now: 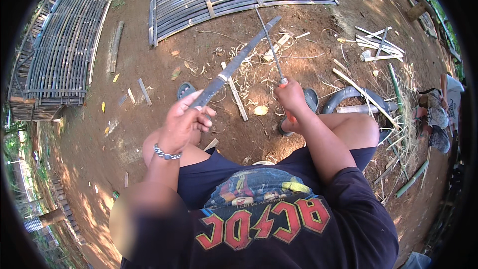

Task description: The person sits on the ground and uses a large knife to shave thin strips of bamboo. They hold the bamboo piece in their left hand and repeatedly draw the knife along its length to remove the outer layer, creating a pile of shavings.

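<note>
A long dark bamboo strip (242,58) with a pale joint slants away from me, up and to the right. My left hand (180,121) is closed on its near end between thumb and fingers, the other fingers loosely curled. My right hand (290,96) wraps round the orange handle of a long-bladed knife (269,43). Its blade looks very thin, nearly edge-on, and points away. In the picture the blade crosses the strip near its far end; whether they touch I cannot tell. Pale curled shavings (242,85) lie on the ground beyond my sandaled feet.
A slatted bamboo panel (181,5) lies ahead, another bamboo structure (57,52) at left. Split strips (381,45) are piled at right, near a black rubber tire (343,94). A pale stick (236,94) lies between my feet. Green bamboo pieces (412,179) lie farther right.
</note>
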Demonstrator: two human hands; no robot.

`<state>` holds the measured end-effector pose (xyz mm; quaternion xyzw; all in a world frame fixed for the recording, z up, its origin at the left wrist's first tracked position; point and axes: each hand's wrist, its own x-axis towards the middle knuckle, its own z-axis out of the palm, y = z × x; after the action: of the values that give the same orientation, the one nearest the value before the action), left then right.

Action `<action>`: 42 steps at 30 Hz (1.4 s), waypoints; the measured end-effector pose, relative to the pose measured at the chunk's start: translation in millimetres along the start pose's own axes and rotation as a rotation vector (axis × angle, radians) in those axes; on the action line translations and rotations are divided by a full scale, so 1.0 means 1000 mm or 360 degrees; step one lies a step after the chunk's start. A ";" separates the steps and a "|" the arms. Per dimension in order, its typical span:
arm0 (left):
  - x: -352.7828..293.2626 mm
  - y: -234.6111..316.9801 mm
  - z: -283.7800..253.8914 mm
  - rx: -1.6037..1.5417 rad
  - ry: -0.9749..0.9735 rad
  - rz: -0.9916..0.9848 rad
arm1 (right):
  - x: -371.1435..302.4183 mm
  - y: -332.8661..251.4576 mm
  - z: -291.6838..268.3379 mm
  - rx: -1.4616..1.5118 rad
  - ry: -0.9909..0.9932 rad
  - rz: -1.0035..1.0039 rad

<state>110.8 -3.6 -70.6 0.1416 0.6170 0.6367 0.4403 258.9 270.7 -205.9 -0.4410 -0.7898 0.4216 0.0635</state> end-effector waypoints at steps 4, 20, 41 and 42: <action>-0.002 0.050 -0.028 0.0257 0.0236 0.0677 | 0.009 0.006 -0.004 0.0126 0.0075 0.0019; 0.030 0.099 -0.029 -0.0456 0.0685 0.1865 | -0.012 -0.004 0.028 0.0254 -0.0249 -0.0006; 0.020 0.125 -0.034 -0.0321 0.0915 0.2055 | 0.032 -0.050 0.045 -0.0256 -0.0511 -0.0113; 0.020 0.125 -0.037 -0.0314 0.0896 0.2059 | 0.035 -0.044 0.045 -0.0282 -0.0500 -0.0117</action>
<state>24.4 5.1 28.2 0.2691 0.4390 0.8357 -0.1912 187.7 258.2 -212.6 -0.3444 -0.8397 0.4114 -0.0843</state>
